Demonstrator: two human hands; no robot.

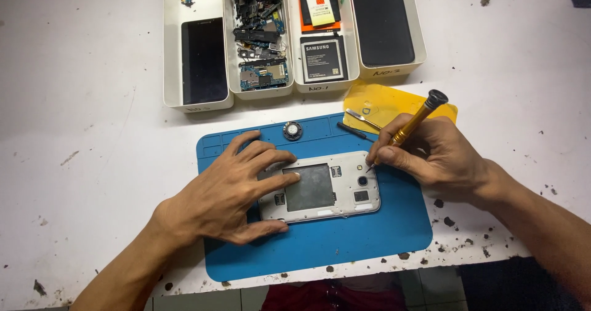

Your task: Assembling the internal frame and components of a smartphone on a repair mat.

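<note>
Blue silicone work mat (369, 237) carries a silver phone frame (320, 191), back cover and battery already off, pinned flat under the left hand (228, 194) while the right hand (431, 157) at three o'clock grips a gold-handled screwdriver (409, 123) at a still-seated corner screw.

Left hand (228, 200), right hand (440, 157): bare, no sleeves, rings or watch.

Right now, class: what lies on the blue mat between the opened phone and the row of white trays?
In the head view, a small round speaker part lies between the phone and the trays, near the blue mat's far edge.
</note>
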